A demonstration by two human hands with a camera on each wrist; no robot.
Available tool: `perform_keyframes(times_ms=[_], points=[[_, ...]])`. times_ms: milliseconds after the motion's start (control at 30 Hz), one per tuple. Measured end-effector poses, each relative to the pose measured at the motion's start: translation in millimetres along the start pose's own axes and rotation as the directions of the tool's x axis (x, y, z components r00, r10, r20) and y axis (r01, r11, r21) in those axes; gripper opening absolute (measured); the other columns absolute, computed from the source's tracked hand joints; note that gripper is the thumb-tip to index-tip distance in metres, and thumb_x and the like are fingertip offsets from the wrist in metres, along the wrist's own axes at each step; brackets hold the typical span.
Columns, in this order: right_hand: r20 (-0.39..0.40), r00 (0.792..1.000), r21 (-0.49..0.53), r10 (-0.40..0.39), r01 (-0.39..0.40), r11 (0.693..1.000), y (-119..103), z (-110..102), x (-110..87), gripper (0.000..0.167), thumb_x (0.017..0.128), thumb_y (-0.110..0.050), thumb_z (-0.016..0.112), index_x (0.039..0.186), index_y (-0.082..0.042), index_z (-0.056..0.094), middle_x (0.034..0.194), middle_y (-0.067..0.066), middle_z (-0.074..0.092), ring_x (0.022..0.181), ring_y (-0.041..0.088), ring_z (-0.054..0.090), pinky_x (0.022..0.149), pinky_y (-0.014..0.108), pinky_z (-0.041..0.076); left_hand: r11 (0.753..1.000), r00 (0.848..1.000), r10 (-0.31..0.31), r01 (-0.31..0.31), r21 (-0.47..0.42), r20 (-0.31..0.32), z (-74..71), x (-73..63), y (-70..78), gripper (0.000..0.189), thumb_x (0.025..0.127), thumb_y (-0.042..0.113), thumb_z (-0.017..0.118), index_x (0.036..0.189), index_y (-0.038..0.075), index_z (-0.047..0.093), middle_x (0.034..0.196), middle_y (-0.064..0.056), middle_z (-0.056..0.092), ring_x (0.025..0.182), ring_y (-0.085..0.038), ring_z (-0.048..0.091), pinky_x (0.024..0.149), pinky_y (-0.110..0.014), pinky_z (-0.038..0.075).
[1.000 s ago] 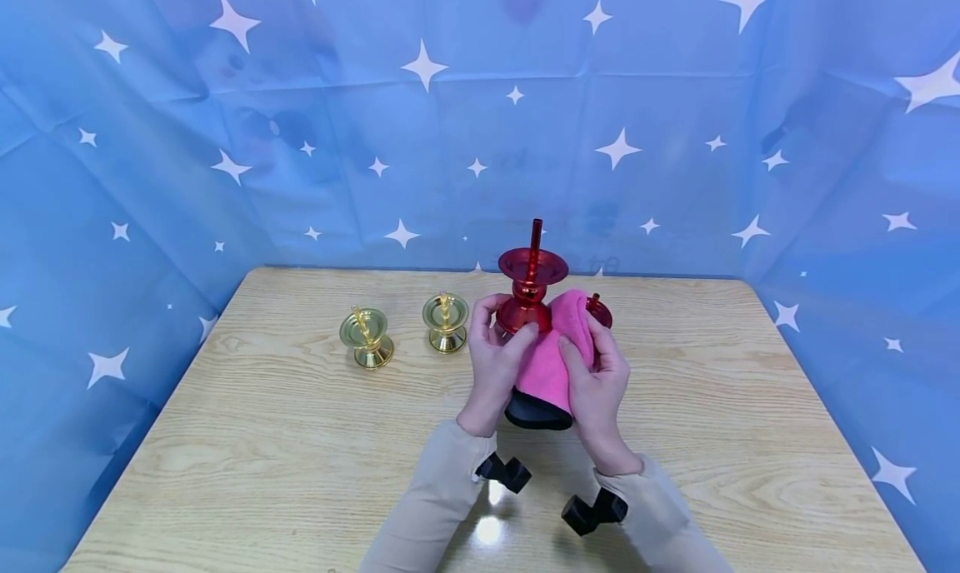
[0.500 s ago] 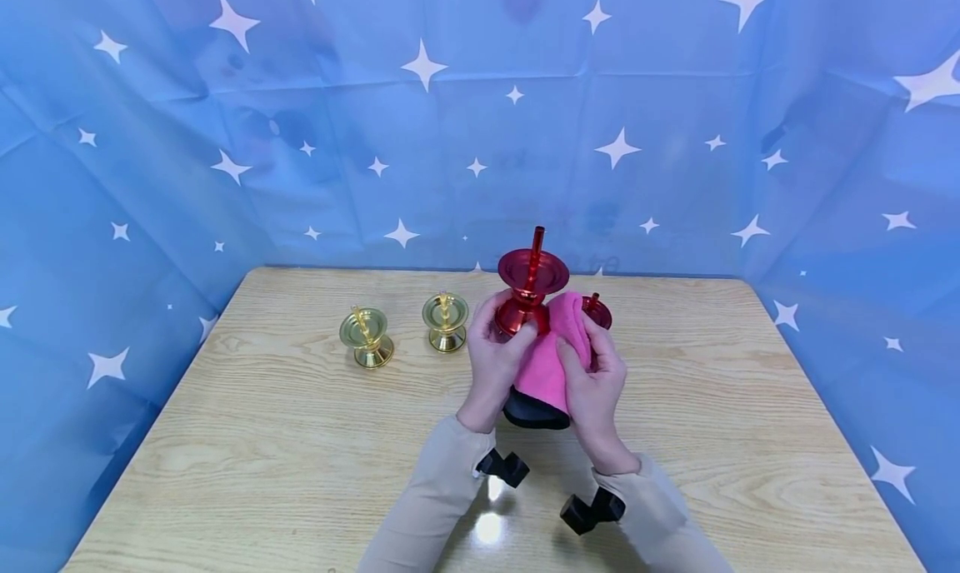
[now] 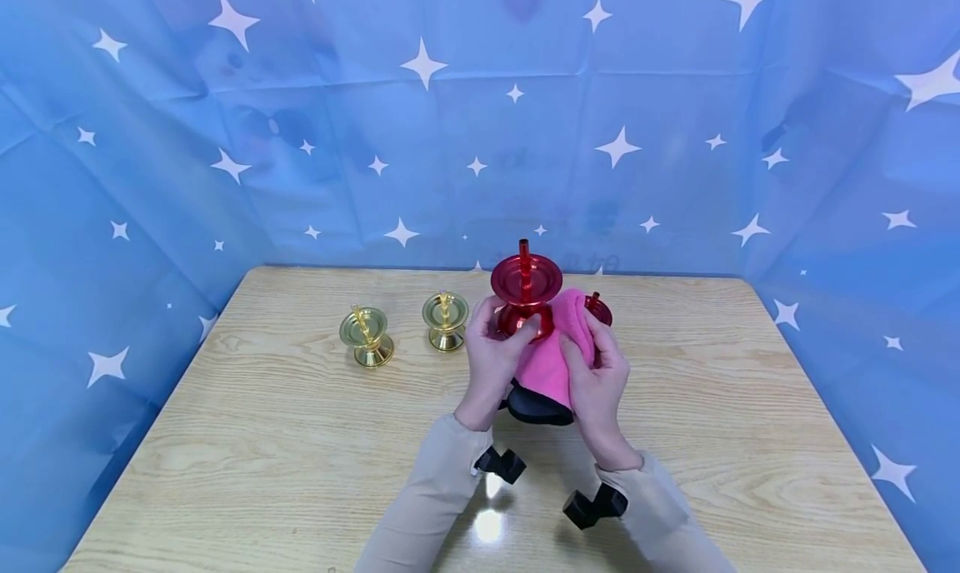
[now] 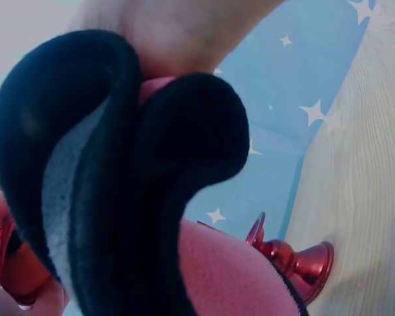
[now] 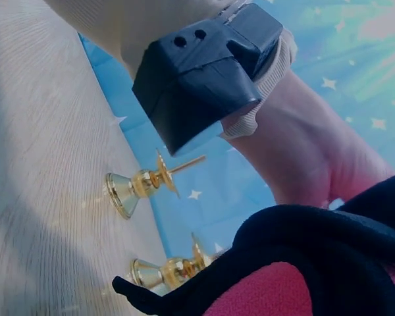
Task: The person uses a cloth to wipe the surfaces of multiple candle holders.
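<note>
"Any writing?"
"Just faint, unreadable marks [image 3: 613, 264] on the backdrop [image 3: 300, 186]."
"Each grip?"
"Centre-frame, left hand [image 3: 492, 358] clamped round a red candlestick [image 3: 527, 281], right hand [image 3: 600, 383] pinching pink cloth [image 3: 546, 369] that half-hides another red holder [image 3: 601, 311]."

Both forearms [image 3: 431, 494] extended forward, left grip [image 3: 492, 358] curled and holding, right grip [image 3: 602, 381] pinching near it

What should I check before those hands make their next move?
1. Left hand grips the red holder by its base: ok.
2. Right hand holds the pink cloth: ok.
3. Second red holder stands upright on the table: ok.
4. Two gold holders stand upright: ok.
5. Underside of the held holder's base is clean: cannot tell, hidden.
</note>
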State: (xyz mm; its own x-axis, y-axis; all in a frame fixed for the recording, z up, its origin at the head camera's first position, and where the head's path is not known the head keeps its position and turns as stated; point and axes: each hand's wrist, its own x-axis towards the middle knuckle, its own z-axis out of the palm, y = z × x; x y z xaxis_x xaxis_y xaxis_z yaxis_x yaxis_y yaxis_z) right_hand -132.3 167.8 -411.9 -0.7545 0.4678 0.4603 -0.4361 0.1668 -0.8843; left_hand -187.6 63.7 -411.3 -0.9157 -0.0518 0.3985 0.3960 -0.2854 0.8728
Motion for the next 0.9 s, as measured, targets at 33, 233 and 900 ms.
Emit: perform_keyframes(times_ms=[33,233,900], points=[[0.001,1.0,-0.002,0.002,-0.002,1.0,0,0,0.4,0.041,0.086,0.005,0.06,0.126,-0.001,0.057,0.116,-0.004,0.06,0.1,0.013,0.058,0.079,0.017,0.049,1.0,1.0,0.0,0.0,0.011,0.003,-0.3,0.2,0.3,0.028,0.077,-0.002,0.071,0.103,-0.004,0.062,0.099,-0.006,0.057,0.081,-0.013,0.056,0.068,-0.023,0.048],[-0.006,1.0,0.008,0.019,-0.018,1.0,3,-3,3.2,0.04,0.085,0.006,0.061,0.125,0.002,0.057,0.113,-0.007,0.061,0.099,0.011,0.059,0.079,0.016,0.049,0.998,0.998,0.045,-0.047,0.032,0.042,-1.2,1.8,15.7,0.031,0.076,-0.009,0.067,0.106,-0.008,0.06,0.103,-0.018,0.06,0.095,-0.011,0.054,0.079,-0.028,0.048],[-0.071,0.997,0.028,-0.014,0.016,0.999,-13,-30,11.6,0.036,0.081,0.01,0.062,0.117,0.006,0.062,0.101,-0.006,0.067,0.082,0.006,0.061,0.071,0.015,0.048,0.928,0.976,0.218,-0.208,0.308,0.002,-8.6,11.0,7.2,0.026,0.069,-0.006,0.075,0.093,-0.005,0.065,0.089,-0.019,0.062,0.087,-0.032,0.054,0.073,-0.044,0.045]])
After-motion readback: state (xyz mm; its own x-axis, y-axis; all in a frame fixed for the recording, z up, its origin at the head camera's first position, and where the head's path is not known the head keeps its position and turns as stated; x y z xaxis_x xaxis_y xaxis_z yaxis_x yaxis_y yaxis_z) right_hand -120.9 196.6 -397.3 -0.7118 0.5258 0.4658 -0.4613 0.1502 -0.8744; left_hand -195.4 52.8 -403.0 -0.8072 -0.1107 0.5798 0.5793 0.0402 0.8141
